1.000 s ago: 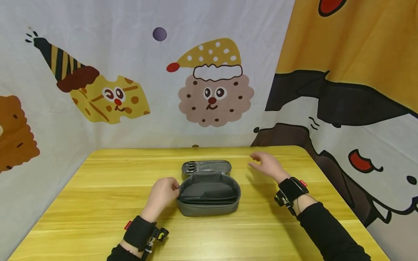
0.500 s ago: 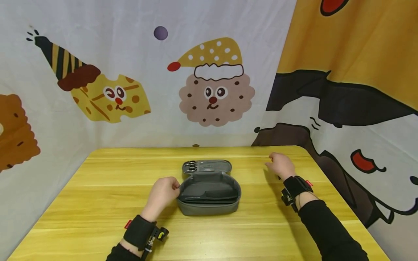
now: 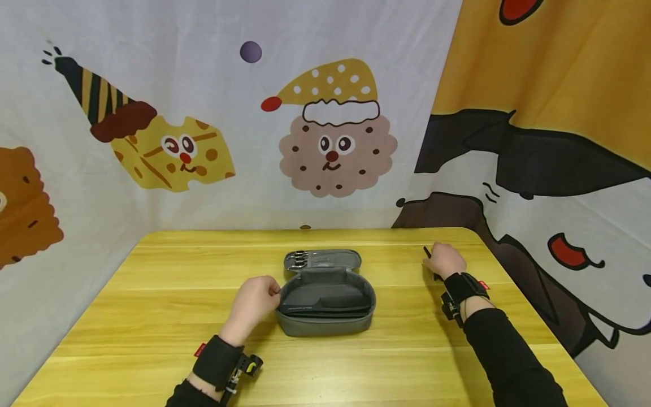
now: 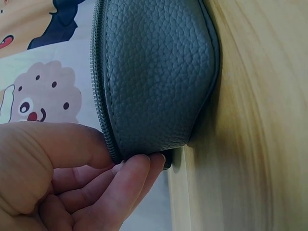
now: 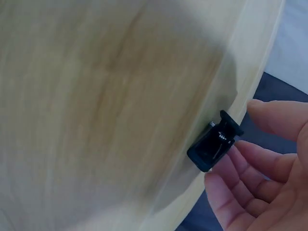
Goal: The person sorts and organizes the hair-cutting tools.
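A grey pebbled pouch [image 3: 325, 325] with a zip stands on the wooden table, its lid laid back behind it. At the left end of its rim my left hand [image 3: 256, 302] pinches the zipped edge; thumb and fingertips meet there in the left wrist view. To the far right, my right hand [image 3: 446, 261] is over what looks like a pair of black nail clippers [image 5: 211, 147], with a metal pin at one end. In the right wrist view the fingers lie bent behind it and the thumb stands apart on the other side.
Several silver tools [image 3: 299, 259] sit in the pouch's open lid [image 3: 335, 258]. Dark flat dividers [image 3: 330, 310] line the pouch's front inside. A printed curtain [image 3: 203, 85] hangs close behind the wooden table [image 3: 168, 316] and along its right side.
My right hand has moved right, away from the pouch, and come down over the black thing, whose far end now shows past the hand. The left hand has stayed on the rim.
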Demonstrator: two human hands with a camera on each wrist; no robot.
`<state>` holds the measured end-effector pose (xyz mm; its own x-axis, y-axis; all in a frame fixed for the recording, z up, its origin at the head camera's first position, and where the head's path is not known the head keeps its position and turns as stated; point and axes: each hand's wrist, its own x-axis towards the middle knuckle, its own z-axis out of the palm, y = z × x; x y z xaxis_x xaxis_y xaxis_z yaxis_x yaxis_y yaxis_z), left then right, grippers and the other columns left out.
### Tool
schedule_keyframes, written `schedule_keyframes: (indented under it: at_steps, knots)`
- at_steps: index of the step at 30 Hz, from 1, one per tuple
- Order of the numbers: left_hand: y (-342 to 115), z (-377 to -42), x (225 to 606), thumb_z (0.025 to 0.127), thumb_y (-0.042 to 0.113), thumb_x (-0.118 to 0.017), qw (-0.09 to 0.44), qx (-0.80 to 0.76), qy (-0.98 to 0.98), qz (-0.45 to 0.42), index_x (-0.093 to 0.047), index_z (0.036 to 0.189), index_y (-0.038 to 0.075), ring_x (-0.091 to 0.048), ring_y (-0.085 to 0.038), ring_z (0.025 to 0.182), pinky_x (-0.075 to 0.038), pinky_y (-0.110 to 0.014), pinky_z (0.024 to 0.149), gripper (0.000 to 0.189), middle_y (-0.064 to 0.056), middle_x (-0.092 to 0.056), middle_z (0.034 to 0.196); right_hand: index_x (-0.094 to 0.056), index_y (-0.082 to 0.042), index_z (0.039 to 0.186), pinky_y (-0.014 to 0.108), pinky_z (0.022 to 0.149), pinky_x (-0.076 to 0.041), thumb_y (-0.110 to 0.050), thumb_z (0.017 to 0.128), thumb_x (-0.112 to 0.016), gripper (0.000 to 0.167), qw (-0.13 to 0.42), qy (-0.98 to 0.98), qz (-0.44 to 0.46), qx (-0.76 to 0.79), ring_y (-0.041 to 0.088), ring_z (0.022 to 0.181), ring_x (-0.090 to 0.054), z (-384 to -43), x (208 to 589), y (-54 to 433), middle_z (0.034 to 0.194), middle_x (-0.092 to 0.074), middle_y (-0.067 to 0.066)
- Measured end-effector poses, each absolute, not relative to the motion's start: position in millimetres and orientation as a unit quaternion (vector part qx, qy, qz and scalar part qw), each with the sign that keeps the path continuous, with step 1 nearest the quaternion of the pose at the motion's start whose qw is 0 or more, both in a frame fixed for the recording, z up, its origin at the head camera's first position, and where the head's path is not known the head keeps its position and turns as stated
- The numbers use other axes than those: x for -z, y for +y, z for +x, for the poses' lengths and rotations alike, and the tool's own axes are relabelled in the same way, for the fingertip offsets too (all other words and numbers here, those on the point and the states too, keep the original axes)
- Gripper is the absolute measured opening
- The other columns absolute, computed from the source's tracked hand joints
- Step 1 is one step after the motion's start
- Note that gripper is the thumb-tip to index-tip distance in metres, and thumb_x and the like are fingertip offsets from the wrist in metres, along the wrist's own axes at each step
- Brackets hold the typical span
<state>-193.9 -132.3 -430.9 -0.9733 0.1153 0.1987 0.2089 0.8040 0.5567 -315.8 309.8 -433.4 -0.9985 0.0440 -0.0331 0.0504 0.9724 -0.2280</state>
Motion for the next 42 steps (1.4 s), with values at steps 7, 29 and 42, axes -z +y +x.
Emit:
schedule_keyframes:
  at_steps: [7,29,42]
  knots:
    - [-132,-194,431,0.081,-0.002,-0.071,0.079,0.299,-0.947,-0.084,-0.067,0.073,0.008,-0.048,-0.014,0.057,-0.043,-0.031,0.056,0.013,0.001,-0.057,0.064,-0.060,-0.001,0.079,0.035,0.054,-0.040,-0.014,0.093,-0.059,0.019,0.051,0.990,0.051,0.123,0.028,0.064,-0.053,-318,437,313,0.072,-0.056,0.013]
    - [-131,-196,435,0.078,-0.002,-0.070,0.103,0.282,-0.950,-0.091,-0.066,0.069,0.010,-0.047,-0.013,0.056,-0.043,-0.032,0.056,0.016,0.003,-0.055,0.062,-0.030,-0.017,0.059,0.028,0.050,-0.023,0.003,0.086,-0.052,0.040,-0.009,0.981,-0.003,0.196,0.015,0.049,-0.028,-310,429,312,0.057,-0.022,-0.003]
    - [-130,-195,432,0.080,-0.002,-0.071,0.091,0.288,-0.949,-0.085,-0.066,0.070,0.009,-0.047,-0.014,0.056,-0.042,-0.031,0.056,0.016,0.002,-0.056,0.064,-0.060,0.008,0.111,0.044,0.076,-0.050,-0.011,0.097,-0.059,0.024,-0.017,0.945,-0.033,0.324,0.033,0.088,-0.059,-305,407,273,0.101,-0.061,0.022]
